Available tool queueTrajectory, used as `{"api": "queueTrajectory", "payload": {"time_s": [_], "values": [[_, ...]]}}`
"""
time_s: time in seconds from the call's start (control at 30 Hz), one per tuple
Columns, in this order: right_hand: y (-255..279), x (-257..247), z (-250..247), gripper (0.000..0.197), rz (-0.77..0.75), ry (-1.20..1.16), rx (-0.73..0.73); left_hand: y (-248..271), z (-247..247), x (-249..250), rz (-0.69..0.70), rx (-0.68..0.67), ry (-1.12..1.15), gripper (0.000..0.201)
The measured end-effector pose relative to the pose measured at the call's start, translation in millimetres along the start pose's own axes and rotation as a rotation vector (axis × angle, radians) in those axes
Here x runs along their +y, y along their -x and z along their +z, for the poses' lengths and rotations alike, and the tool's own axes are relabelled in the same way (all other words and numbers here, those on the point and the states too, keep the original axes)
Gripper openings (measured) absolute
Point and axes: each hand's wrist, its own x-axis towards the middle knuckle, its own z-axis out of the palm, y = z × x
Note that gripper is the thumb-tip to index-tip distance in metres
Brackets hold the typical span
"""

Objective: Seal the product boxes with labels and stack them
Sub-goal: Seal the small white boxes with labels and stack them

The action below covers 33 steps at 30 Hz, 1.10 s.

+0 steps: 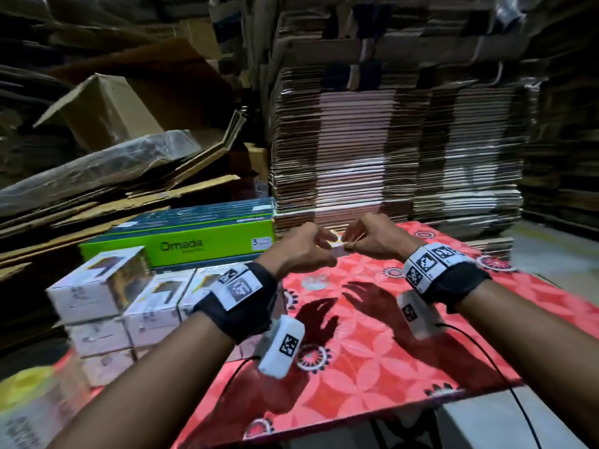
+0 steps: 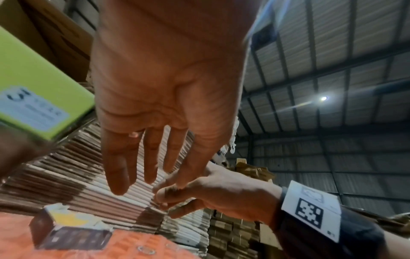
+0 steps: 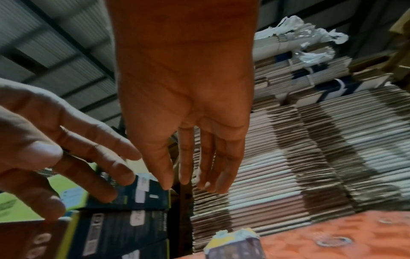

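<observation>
My left hand [image 1: 325,245] and right hand [image 1: 349,244] meet fingertip to fingertip above the far part of the red patterned mat [image 1: 372,351]. Both pinch a small pale label [image 1: 338,251], which is mostly hidden by the fingers. In the left wrist view my left hand [image 2: 153,172] stretches down so that its index finger touches the pinching right hand [image 2: 168,198]. A small product box [image 2: 71,233] lies on the mat below the hands, also seen as the small box [image 3: 233,245] under my right hand [image 3: 190,182]. Stacked white product boxes [image 1: 97,296] stand at the left.
A long green box [image 1: 181,243] lies behind the white stack. Tall piles of flattened cardboard [image 1: 389,140] wall off the mat's far edge. Loose cartons and plastic wrap [image 1: 113,163] lean at the back left. Cables run from both wrist cameras over the mat's near edge.
</observation>
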Motion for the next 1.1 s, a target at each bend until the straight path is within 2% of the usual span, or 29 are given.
{"api": "queueTrajectory", "payload": {"time_s": [0.13,0.3,0.37,0.47,0.6,0.73,0.83,0.93,1.0,1.1], "values": [[-1.9,33.3,3.3,0.009,0.08,-0.022,-0.046,-35.9,22.8,2.7,-0.069,-0.056,-0.029,0.039],[-16.4,61.3,11.3,0.018,0.164,-0.061,-0.095,-71.7,36.6,4.4,-0.165,-0.081,-0.066,0.027],[-24.4,68.1,13.7,0.019,0.186,-0.056,-0.118,-83.8,42.2,11.7,-0.194,-0.091,-0.054,0.03],[-34.7,72.7,14.1,0.009,0.2,-0.019,-0.161,-103.7,47.8,22.1,-0.202,-0.115,-0.103,0.033],[-45.8,77.5,11.7,0.026,0.217,0.035,-0.182,-127.3,46.2,36.7,-0.225,-0.113,-0.139,0.035],[-53.0,76.7,14.1,0.025,0.225,0.001,-0.229,-133.9,49.7,43.0,-0.216,-0.096,-0.233,0.033],[-51.3,70.9,23.2,0.014,0.172,-0.065,-0.315,-128.5,51.1,40.2,-0.233,-0.136,-0.259,0.029],[-42.4,65.1,29.7,0.037,0.129,-0.174,-0.473,-122.8,50.4,37.9,-0.249,-0.188,-0.274,0.025],[-34.1,59.2,28.6,0.038,0.089,-0.253,-0.592,-119.3,49.7,37.3,-0.242,-0.156,-0.265,0.029],[-18.3,44.9,18.9,0.038,0.047,-0.415,-0.692,-113.7,45.9,39.3,-0.237,-0.111,-0.237,0.031]]}}
